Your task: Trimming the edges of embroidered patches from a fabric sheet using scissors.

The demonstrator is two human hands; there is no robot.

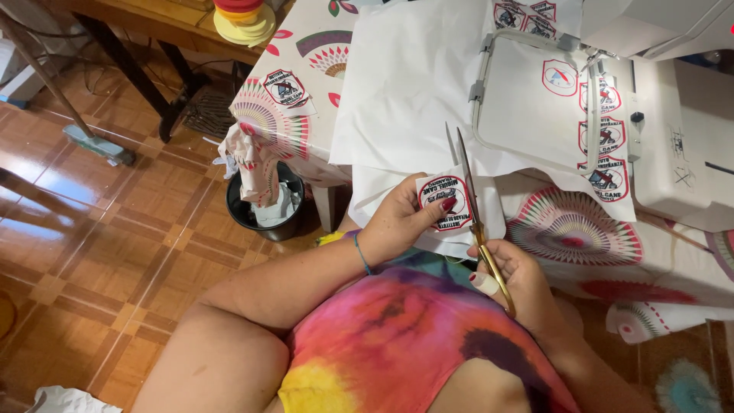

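Note:
My left hand pinches a small white fabric piece with a round red-and-black embroidered badge, thumb on its right edge. In my right hand I grip gold-handled scissors, the blades slightly parted and pointing up beside the badge's right side. A bandage wraps one finger of that hand. Both hands hover in front of my chest, near the table's front edge.
A white embroidery machine with a hoop holding fabric with more badges stands at the right. White cloth covers a patterned tablecloth. A black bin with scraps sits on the tiled floor at left.

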